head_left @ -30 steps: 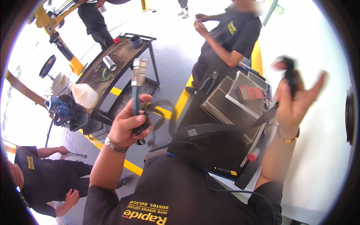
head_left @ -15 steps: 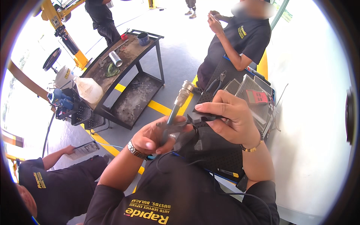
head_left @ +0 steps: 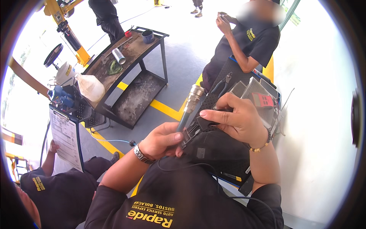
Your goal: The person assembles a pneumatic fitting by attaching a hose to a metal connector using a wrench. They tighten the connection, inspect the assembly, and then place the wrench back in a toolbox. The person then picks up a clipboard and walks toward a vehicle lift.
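Holding a metal-ended tube in the curled left hand, beside a black clip at the tube's lower end, and pinching a dark flat piece in the right hand, right of the tube, with both pieces gripped but impossible to call joined.

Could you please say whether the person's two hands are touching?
Apart: the head view shows a gap between the left hand and the right hand, with black buckle parts there.
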Available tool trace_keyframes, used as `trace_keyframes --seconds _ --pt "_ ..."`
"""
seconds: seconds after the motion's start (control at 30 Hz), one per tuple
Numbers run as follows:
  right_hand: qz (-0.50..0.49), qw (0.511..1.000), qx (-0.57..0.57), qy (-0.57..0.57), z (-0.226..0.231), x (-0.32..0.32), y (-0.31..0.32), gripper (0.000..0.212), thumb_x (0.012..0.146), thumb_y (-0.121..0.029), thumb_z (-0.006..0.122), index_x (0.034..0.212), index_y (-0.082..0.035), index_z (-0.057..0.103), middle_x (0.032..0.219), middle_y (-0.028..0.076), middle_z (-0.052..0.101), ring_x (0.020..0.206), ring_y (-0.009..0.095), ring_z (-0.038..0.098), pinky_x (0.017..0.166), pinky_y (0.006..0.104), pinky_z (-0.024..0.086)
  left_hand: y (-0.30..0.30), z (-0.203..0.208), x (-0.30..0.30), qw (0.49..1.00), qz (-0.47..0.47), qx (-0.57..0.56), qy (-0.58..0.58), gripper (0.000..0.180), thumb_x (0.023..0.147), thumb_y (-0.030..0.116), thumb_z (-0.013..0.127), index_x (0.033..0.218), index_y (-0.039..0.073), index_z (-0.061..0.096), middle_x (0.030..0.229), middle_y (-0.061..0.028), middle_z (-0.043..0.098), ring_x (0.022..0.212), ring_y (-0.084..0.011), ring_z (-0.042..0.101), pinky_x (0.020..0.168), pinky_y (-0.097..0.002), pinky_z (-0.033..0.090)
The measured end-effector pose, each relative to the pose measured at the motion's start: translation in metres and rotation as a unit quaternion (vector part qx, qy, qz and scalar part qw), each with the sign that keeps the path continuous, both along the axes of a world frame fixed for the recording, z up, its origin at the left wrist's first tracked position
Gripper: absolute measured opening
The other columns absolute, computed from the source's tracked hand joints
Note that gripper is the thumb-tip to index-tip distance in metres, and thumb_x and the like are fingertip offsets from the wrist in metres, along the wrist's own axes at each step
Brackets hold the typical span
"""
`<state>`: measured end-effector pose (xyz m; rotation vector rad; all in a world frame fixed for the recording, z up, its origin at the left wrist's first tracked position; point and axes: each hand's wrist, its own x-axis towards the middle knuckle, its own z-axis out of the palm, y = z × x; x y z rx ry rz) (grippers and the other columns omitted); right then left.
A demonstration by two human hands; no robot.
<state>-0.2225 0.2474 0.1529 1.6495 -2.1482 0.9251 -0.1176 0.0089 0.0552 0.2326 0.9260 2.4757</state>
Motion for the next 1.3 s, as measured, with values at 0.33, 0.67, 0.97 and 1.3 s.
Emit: trace_keyframes --seconds 0.33,0.67,0.97,1.3 --pt "0.045 0.995 0.079 0.039 -0.001 0.006 -0.004 0.033 0.076 -0.011 0.072 0.105 -0.025 0.073 0.078 -0.001 0.056 0.055 0.015 0.056 0.049 0.0285 0.046 0.004 0.009 0.002 0.995 0.029 -0.074 -0.059 0.02 0.098 0.024 0.059 0.101 0.004 0.064 0.07 0.0004 0.056 0.05 -0.0067 0.046 0.045 -0.0215 0.036" --pt "0.032 0.996 0.032 0.077 -0.006 -0.004 0.002 0.042 0.071 -0.011 0.075 0.11 -0.026 0.073 0.078 -0.003 0.057 0.053 0.014 0.054 0.05 0.0274 0.046 -0.009 -0.005 0.004 0.998 0.049 -0.021 0.027 0.02 0.096 0.021 0.061 0.101 0.001 0.061 0.07 -0.0019 0.055 0.049 -0.0066 0.043 0.044 -0.0224 0.034" --pt "0.046 0.996 0.037 0.064 -0.005 -0.001 -0.001 0.038 0.072 -0.013 0.075 0.108 -0.026 0.075 0.078 -0.004 0.058 0.053 0.013 0.053 0.05 0.0269 0.045 -0.007 0.004 0.011 0.999 0.03 -0.029 0.012 0.017 0.096 0.02 0.061 0.098 0.003 0.062 0.066 0.0011 0.053 0.05 -0.0061 0.044 0.045 -0.0217 0.033" --pt "0.068 0.996 0.048 0.035 -0.016 0.017 -0.012 0.046 0.068 -0.007 0.078 0.112 -0.02 0.074 0.074 -0.001 0.055 0.059 0.015 0.056 0.051 0.0294 0.042 0.0 -0.002 0.013 0.994 0.06 -0.092 -0.004 0.018 0.097 0.021 0.059 0.097 0.003 0.063 0.065 0.0007 0.054 0.049 -0.0066 0.045 0.046 -0.0218 0.035"
